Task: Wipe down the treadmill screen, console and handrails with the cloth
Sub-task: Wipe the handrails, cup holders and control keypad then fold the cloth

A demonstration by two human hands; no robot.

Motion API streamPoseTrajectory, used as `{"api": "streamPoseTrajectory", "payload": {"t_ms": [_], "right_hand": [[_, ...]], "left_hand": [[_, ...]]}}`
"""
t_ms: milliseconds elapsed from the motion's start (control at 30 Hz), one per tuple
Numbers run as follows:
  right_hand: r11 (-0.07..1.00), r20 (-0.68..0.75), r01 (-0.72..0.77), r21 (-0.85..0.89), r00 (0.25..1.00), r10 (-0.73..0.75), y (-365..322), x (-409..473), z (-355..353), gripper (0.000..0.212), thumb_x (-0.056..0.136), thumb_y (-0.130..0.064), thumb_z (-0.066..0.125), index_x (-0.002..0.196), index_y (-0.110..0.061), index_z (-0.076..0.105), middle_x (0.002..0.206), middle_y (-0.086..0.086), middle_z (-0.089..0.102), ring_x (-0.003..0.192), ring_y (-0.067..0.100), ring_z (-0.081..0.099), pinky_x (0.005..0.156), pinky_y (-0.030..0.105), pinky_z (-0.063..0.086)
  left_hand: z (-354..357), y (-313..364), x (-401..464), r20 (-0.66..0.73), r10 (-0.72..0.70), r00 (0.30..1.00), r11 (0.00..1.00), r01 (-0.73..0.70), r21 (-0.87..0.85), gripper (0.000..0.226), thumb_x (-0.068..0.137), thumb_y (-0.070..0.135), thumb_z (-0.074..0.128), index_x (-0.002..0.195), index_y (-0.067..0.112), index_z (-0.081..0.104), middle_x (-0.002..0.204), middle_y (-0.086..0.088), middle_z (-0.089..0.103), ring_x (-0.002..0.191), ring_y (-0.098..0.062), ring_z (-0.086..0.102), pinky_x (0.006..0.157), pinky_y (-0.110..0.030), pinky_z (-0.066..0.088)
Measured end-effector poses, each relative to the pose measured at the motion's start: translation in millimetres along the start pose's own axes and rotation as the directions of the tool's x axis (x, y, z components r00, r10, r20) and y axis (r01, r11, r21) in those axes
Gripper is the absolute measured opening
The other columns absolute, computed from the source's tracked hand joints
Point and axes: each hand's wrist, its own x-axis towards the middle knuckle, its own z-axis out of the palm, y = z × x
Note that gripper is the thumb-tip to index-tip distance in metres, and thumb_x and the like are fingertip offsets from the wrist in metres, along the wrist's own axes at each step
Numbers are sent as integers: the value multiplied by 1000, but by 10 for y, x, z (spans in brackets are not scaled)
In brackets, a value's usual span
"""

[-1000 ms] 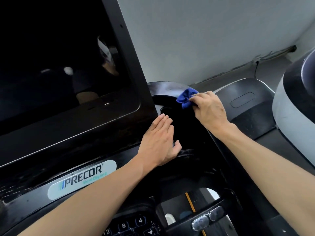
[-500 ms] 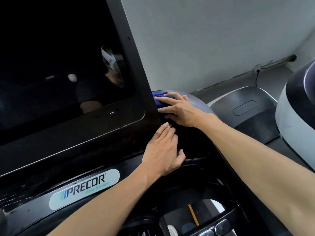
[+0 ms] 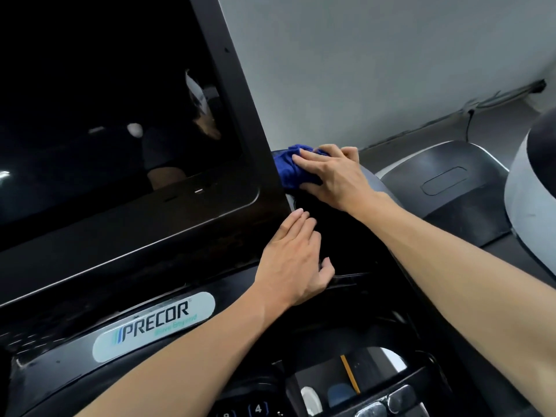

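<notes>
Up at the glossy black console's back right corner, right hand presses the bunched blue microfibre cloth flat, fingers spread. Left hand rests spread, holding nothing. Cloth looks soft and floppy, so palm it.

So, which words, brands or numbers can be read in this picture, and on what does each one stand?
"PRECOR": on the pale oval badge on the console below the screen.
Small teal line under the brand on the same badge: too blurred to read for certain.
"4": on a keypad button at the bottom edge of the console.
A second key to the left of it: cut off, unreadable.
The blue cloth bears no text.
</notes>
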Motion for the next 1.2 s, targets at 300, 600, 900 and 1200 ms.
{"api": "streamPoseTrajectory", "payload": {"t_ms": [300, 600, 900, 1200], "right_hand": [[997, -17, 13, 81, 1000, -12, -16, 13, 53, 55, 78, -42, 78, 131, -35, 64, 137, -18, 60, 122, 21, 52, 99, 32, 24], [995, -40, -34, 96, 998, 38, 52, -44, 25, 56, 74, -40, 81, 128, -32, 67, 135, -15, 62, 117, 27, 52, 94, 37, 30], [930, -204, -74, 359, 967, 155, 66, -267, -32, 42, 82, -4, 60, 114, -25, 76, 109, -2, 71, 91, 25, 52, 87, 32, 45], [980, 0, 196, -19, 981, -196, -311, -347, 60, 37, 91, -28, 47, 121, -26, 68, 107, 6, 59, 91, 31, 51, 76, 43, 43]], "left_hand": [[9, -8, -2, -4, 2, 1000, 1000, -2, 7, 56, 86, 48, 47, 113, 3, 69, 141, -13, 57, 145, -24, 38, 127, -37, 12], [-6, -9, 12, 2, -3, 1000, 1000, 3, 4, 56, 85, 48, 48, 112, 4, 69, 139, -12, 58, 144, -24, 39, 126, -36, 14], [-23, -3, 20, 14, -3, 1000, 1000, 3, 3, 53, 86, 48, 49, 110, 5, 69, 137, -10, 60, 143, -23, 40, 126, -37, 14], [-74, 16, 33, 32, -3, 999, 1000, 2, 31, 52, 84, 49, 49, 108, 8, 70, 121, -9, 66, 135, -24, 47, 126, -36, 14]]}}
